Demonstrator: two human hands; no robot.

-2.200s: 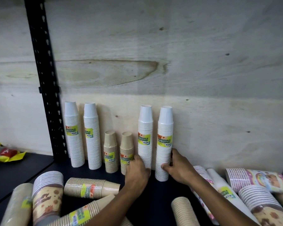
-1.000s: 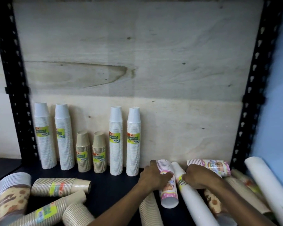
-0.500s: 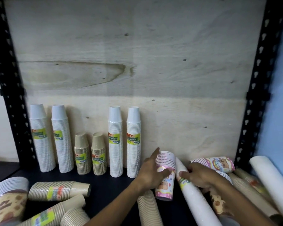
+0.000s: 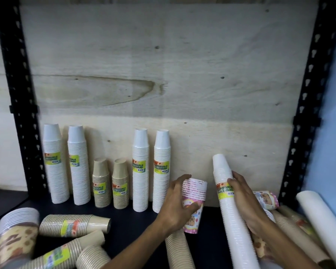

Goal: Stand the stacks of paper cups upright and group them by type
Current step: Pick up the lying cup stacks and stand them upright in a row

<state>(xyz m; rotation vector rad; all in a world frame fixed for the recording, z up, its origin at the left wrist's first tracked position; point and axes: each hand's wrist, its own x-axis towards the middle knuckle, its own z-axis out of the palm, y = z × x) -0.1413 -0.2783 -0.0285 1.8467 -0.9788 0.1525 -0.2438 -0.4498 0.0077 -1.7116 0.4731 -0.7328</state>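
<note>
Nearest the viewer, brown cup stacks (image 4: 76, 226) are seen lying on the dark shelf (image 4: 134, 226). Above them, a pink patterned stack (image 4: 194, 202) is gripped by the left hand (image 4: 177, 206), and a tall white stack (image 4: 231, 206), tilted, is grasped by the right hand (image 4: 244, 200). Left of the pink stack, four white stacks (image 4: 142, 171) and two short brown stacks (image 4: 111, 187) are stood upright against the plywood back panel (image 4: 182, 74), framed by black perforated uprights (image 4: 17, 94).

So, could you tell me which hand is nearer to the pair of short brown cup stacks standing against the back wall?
The left. The left hand grips the pink patterned stack, a little right of the brown stacks; the right hand holds the tall white stack farther right.
</note>
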